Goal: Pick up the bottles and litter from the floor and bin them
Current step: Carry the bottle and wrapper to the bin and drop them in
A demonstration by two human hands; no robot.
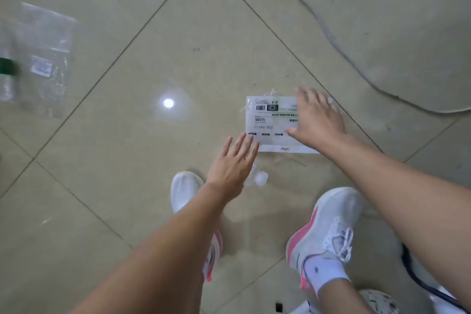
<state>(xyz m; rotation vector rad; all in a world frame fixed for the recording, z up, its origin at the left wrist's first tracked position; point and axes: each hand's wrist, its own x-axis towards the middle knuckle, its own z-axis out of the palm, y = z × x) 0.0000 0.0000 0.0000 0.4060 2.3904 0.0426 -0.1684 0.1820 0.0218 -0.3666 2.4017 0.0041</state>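
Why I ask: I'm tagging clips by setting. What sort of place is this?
Likely an indoor room, use unclear: glossy tiled floor, a ceiling light's reflection, a cable trailing across it, and plastic packaging.

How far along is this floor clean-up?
Nothing shows as binned, and no bin is in view. In hand: the right hand and left hand, both open, reach the white labelled packet, not yet lifted. Remaining: the crumpled clear wrapper by the shoe, the clear bag and what looks like a green-banded bottle far left.
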